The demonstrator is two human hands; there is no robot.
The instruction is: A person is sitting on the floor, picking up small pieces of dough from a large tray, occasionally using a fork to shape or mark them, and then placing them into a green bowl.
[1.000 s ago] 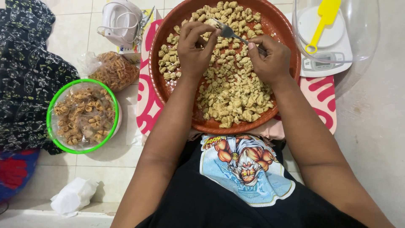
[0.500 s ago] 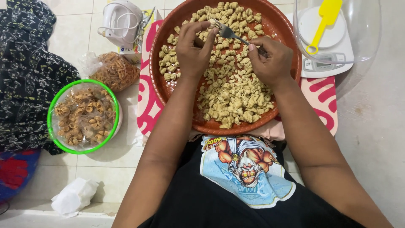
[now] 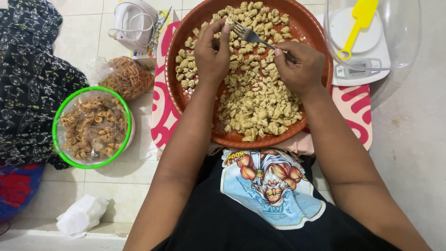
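Over the round brown tray [image 3: 312,35], your left hand [image 3: 212,51] has its fingers [image 3: 226,29] pinched on a small pale dough piece [image 3: 229,21] at the tines of the fork [image 3: 253,36]. Your right hand [image 3: 299,65] grips the fork handle, fingers curled tight around it, tines pointing left toward the other hand. Tray is full of shaped dough pieces [image 3: 260,100], heaped mostly in the middle and near edge, and it sits on a pink-and-white mat [image 3: 160,116] on the tiled floor [image 3: 118,183]. Left of the tray: green-rimmed bowl [image 3: 92,127] of browned pieces, with a plastic bag [image 3: 127,76] of similar pieces just behind it. White hand mixer [image 3: 135,23] lies at top left. Top right: clear bowl [image 3: 399,42] with a yellow spatula [image 3: 357,25] on a white kitchen scale [image 3: 360,72]. Crumpled white tissue [image 3: 82,214] sits at bottom left, dark patterned cloth [image 3: 28,88] along the left edge.
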